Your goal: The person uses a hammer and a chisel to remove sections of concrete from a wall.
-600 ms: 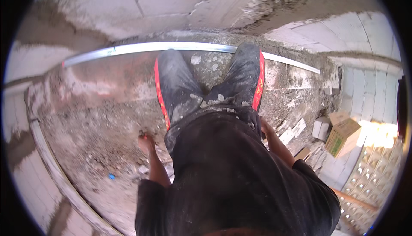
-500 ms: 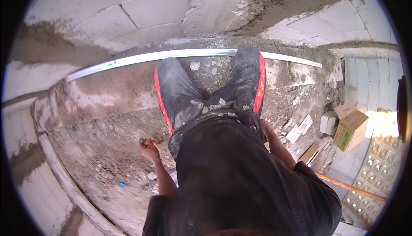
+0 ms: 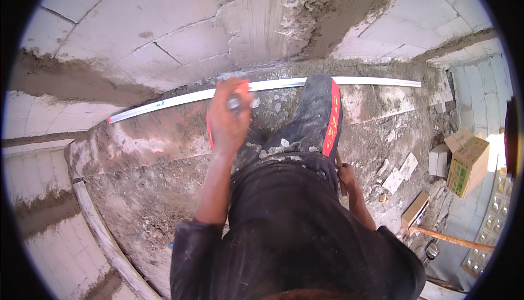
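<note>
Keep the small orange-and-dark thing [image 3: 242, 88] firm in the left hand [image 3: 227, 124], closed around it in front of the pale metal bar [image 3: 376, 81], and avoid shaking. For the right hand [image 3: 346, 174], beside the thigh [image 3: 314, 115], cannot tell from this view whether holding anything. Count two hands, one orange-and-dark thing, one bar, two cardboard boxes [image 3: 470, 161].

bare left hand [image 3: 230, 115]: raised over left thigh [image 3: 250, 146], fingers curled | bare left forearm [image 3: 215, 188]: extended forward | bare right hand [image 3: 346, 175]: low beside right thigh [image 3: 310, 123], fingers curled | bare right forearm [image 3: 360, 207]: angled forward
</note>
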Demonstrator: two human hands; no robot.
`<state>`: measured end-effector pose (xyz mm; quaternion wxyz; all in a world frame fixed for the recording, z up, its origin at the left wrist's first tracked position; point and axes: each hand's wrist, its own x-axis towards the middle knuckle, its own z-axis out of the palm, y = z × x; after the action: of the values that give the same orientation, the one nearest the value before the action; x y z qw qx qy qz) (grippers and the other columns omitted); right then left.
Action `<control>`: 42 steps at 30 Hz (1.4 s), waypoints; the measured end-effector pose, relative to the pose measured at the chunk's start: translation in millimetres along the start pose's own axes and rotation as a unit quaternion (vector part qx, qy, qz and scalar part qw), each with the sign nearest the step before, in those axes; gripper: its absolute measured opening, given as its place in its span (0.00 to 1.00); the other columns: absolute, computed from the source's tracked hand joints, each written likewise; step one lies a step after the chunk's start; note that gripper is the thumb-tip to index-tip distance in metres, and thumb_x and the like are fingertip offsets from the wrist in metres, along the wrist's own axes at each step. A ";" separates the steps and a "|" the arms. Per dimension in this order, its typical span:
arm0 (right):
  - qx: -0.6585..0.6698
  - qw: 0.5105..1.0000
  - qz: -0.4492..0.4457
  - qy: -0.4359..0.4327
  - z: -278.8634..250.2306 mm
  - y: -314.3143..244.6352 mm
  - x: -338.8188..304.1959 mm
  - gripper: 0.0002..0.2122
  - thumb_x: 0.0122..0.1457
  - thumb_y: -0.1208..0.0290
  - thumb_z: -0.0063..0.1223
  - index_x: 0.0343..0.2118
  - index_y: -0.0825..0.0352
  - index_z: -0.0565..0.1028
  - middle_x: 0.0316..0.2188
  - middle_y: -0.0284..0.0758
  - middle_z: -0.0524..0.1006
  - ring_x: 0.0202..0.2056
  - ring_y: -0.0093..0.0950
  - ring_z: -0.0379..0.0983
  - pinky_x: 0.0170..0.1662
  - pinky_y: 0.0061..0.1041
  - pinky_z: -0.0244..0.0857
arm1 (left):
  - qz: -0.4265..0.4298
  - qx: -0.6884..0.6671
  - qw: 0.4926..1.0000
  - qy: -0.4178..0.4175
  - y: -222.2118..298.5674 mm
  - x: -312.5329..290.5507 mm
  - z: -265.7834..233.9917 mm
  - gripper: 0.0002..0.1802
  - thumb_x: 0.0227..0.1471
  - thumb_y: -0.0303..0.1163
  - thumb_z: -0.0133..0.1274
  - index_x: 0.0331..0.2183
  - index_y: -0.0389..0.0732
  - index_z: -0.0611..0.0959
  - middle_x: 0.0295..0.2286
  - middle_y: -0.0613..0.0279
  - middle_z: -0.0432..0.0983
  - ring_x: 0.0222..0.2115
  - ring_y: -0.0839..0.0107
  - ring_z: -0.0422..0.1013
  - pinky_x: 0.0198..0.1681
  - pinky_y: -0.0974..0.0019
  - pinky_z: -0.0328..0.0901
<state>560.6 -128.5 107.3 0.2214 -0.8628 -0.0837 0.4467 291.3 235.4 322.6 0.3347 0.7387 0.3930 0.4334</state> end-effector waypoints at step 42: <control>0.331 0.827 -0.431 0.141 -53.8 -235.3 -181.7 0.15 0.63 0.65 0.51 0.45 0.72 0.67 0.20 0.28 0.65 0.17 0.16 0.59 0.18 0.17 0.56 | 0.391 -0.041 0.920 -0.006 80.9 140.8 145.8 0.14 0.34 0.21 0.58 0.29 0.44 0.76 0.25 0.63 0.69 0.32 0.60 0.68 0.37 0.58 0.60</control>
<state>510.0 1.7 375.2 0.6733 -0.6676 -0.2621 0.1798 490.9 297.8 384.9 0.1715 0.8216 0.0528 0.5411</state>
